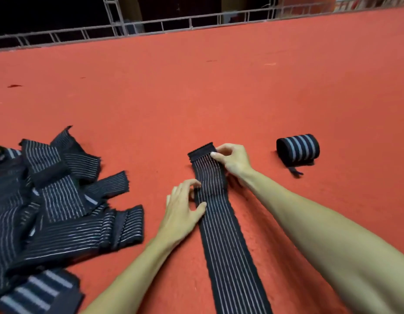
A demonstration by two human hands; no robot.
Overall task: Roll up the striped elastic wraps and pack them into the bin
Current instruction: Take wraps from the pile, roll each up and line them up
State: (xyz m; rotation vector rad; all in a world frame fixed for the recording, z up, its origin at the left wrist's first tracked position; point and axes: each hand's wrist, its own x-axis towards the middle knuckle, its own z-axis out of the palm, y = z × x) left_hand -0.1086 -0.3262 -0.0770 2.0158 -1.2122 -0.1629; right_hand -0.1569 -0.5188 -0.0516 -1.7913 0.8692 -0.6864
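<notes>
Your right grip point(232, 158) is closed in a pinch: thumb and fingertips hold the far end of the long striped wrap point(221, 234), where the band has a thicker dark edge. This wrap lies flat on the red worktop point(196, 91) and runs from that end toward you, out of the bottom of the view. Your left grip point(181, 209) is loosely open. Its thumb lies on the wrap and its bent fingertips touch the left edge of the wrap, a little nearer to you than the right one. To the right, apart from your hands, one rolled wrap point(298, 149) lies on its side with a short tail out. At the left, a pile of unrolled wraps point(49, 200) lies tangled.
</notes>
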